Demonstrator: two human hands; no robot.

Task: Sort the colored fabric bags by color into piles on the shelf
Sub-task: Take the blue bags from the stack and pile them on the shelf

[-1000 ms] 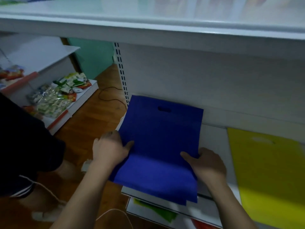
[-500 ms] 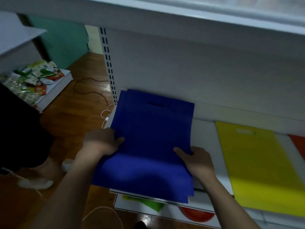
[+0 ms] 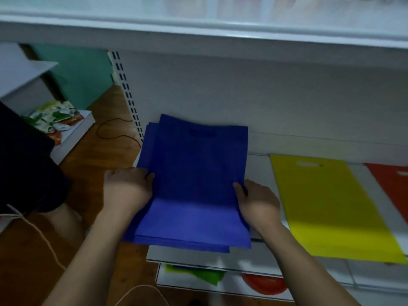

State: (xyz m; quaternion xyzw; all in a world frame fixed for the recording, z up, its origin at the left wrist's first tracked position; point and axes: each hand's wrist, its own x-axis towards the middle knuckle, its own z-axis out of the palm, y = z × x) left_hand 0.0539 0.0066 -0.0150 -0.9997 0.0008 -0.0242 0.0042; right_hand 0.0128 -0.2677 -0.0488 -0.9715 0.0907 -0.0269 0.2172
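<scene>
Head view: a stack of blue bags (image 3: pixel 194 180) is held at the left end of the shelf (image 3: pixel 258 171), its side edges gripped by the left hand (image 3: pixel 127 188) and the right hand (image 3: pixel 257 202), thumbs laid on top and fingers curled underneath, so both hands are closed on the fabric. Compared with a second ago, the stack has been pushed further back toward the rear panel and squared up, with several layered edges now seen at its far left corner; the front edge is still seen overhanging the shelf lip. This is judged to mean the blue pile is nearly settled and only release remains. A yellow bag (image 3: pixel 326 206) is laid flat well apart to the right, and an orange-red bag (image 3: pixel 393 180) is cut off by the frame edge, so its extent cannot be told. On the lower shelf a green bag (image 3: pixel 198 274) and a red piece (image 3: pixel 265 283) are mostly hidden. How many bags are in the blue stack cannot be made out
</scene>
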